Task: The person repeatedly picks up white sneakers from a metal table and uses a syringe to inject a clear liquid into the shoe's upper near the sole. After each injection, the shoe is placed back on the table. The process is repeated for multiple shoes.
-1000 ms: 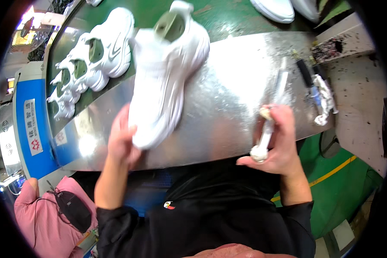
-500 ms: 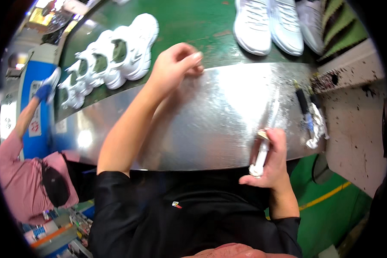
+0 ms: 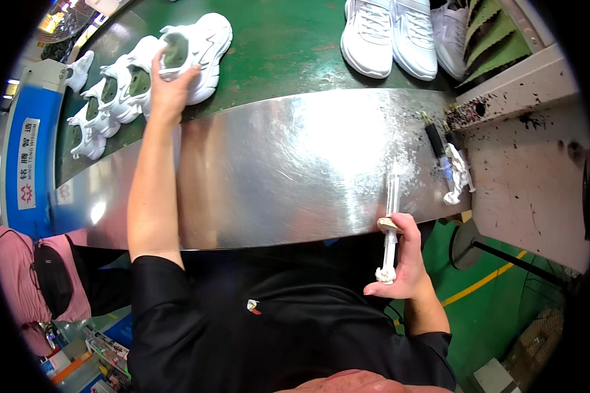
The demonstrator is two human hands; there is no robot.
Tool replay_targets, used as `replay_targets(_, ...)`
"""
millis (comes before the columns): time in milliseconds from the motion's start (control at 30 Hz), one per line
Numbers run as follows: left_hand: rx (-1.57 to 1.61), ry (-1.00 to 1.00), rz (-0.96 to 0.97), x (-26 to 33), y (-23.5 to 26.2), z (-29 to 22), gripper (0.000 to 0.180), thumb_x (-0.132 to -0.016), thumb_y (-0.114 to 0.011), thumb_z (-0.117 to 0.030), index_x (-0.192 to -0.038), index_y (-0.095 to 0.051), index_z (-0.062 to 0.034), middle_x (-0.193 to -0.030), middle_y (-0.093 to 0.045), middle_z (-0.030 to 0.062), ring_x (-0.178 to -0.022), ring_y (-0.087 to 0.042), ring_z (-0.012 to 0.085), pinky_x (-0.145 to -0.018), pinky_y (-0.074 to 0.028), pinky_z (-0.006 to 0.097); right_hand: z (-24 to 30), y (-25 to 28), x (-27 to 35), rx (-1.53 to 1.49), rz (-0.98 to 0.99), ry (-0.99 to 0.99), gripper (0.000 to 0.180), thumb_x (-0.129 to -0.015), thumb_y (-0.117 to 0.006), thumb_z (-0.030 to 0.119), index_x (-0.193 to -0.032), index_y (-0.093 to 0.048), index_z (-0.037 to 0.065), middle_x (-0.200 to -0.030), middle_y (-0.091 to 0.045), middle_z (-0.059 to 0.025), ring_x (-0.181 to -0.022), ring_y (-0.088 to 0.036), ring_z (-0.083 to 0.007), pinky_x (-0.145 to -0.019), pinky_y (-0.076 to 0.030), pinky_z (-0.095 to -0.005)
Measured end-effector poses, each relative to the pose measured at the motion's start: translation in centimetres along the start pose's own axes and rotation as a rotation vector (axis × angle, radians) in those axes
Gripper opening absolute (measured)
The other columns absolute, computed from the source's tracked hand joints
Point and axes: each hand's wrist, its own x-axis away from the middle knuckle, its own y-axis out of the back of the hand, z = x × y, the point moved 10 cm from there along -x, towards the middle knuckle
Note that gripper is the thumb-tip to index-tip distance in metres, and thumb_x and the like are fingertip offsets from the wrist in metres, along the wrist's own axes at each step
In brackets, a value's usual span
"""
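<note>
Scuffed and silvery, a curved metal table (image 3: 269,170) is throwing back a bright glare on a workshop floor. At the table's near edge, the worker's right hand (image 3: 410,259) is holding a clear syringe (image 3: 390,241), fingers bracing at its flange while the thumb is lying near the plunger's end. At the table's right end, a black-handled tool (image 3: 434,141) is lying beside a crumpled white rag (image 3: 462,177). Past the table's far edge, on the left, a row of white shoes (image 3: 121,108) is lining a green surface (image 3: 275,39). Beside that row, also beyond the table, the left hand (image 3: 169,92) is touching another white sneaker (image 3: 206,56), its grip spreading to either side of the opening; whether it is pinching, one cannot tell. Careful handling is likely calling for a hold at the collar, with neighbouring pairs undisturbed and the syringe well apart. The sneaker's sole is facing right, its toe apparently pointing away from the table and slightly rightward, the long axis running likewise. Beyond the table's right half, three pale shoes (image 3: 413,39) are standing, toes facing it.
</note>
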Motion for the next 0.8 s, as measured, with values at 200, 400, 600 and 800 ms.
replay_targets(200,0.181,0.024,0.291,8.4,2.2,-4.3,0.08,-0.069,-0.074,-0.011,-0.137,-0.033,-0.0034,-0.128,-0.049,0.0126,-0.115,-0.05,0.0217,-0.098,-0.04,0.034,-1.5,-0.2,2.7,-0.08,-0.021,-0.11,0.115,-0.05,-0.08,0.064,-0.131,-0.032,-0.001,-0.116,-0.04,-0.015,-0.103,-0.044,-0.0254,-0.089,-0.037,-0.0371)
replay_targets(400,-0.33,-0.161,0.427,20.3,0.5,-8.7,0.078,-0.071,-0.071,-0.011,-0.138,-0.03,-0.005,-0.134,-0.037,0.0176,-0.117,-0.047,0.0289,-0.094,-0.043,0.038,-1.6,-0.5,3.9,-0.074,-0.09,-0.309,0.133,-0.047,-0.065,0.082,-0.14,-0.02,-0.001,-0.121,-0.045,-0.012,-0.109,-0.044,-0.0209,-0.093,-0.033,-0.0345)
replay_targets(600,0.234,0.301,0.313,11.8,0.8,-0.9,0.058,-0.078,-0.063,-0.008,-0.13,-0.037,-0.0032,-0.119,-0.043,0.0111,-0.09,-0.055,0.0168,-0.071,-0.051,0.027,-1.2,0.8,4.1,-0.12,-0.216,-0.399,0.131,-0.051,-0.074,0.073,-0.141,-0.015,-0.002,-0.123,-0.042,-0.0121,-0.114,-0.043,-0.0224,-0.098,-0.033,-0.037)
replay_targets(800,-0.267,0.419,0.546,4.7,-3.7,3.4,0.046,-0.088,-0.055,-0.044,-0.094,-0.059,0.0015,-0.074,-0.059,0.0031,-0.059,-0.053,0.0079,-0.051,-0.042,0.02,0.5,-0.6,3.2,-0.18,-0.068,-0.382,0.128,-0.053,-0.08,0.063,-0.141,-0.016,-0.006,-0.124,-0.042,-0.0125,-0.115,-0.042,-0.0215,-0.101,-0.031,-0.0348)
